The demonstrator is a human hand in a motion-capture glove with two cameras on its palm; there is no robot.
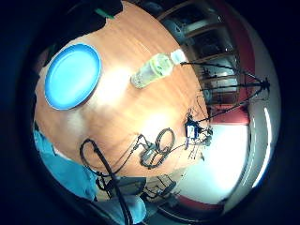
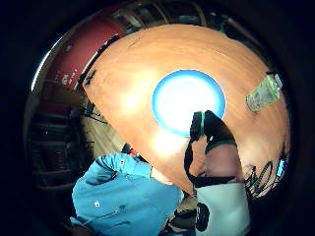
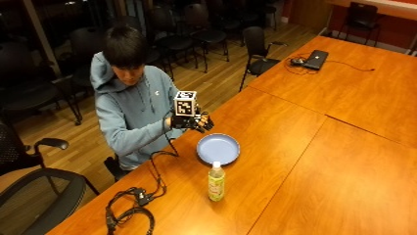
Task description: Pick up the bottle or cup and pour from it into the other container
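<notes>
Hovering above the near table edge, the gloved right hand (image 3: 194, 122) is holding nothing; it is raised in front of the person's chest, well apart from the bottle, and whether its fingers are spread or curled cannot be told from these views. Standing upright on the wooden table (image 3: 338, 147), the plastic bottle (image 3: 216, 182) is sitting near the blue plate (image 3: 218, 148), with a gap between them, probably laid out so the pour is a short move. Its white cap is looking still on, so pouring is not yet possible, judging by that. The plate is lying flat in front of the person, looking empty, and is likely serving as the receiving container since no cup is showing. Counting: one bottle, one plate, one gloved hand, no cup. A bundle of black cables (image 3: 133, 210) is trailing along the table's near edge beside the bottle. A laptop (image 3: 316, 58) is sitting far off on another table.
</notes>
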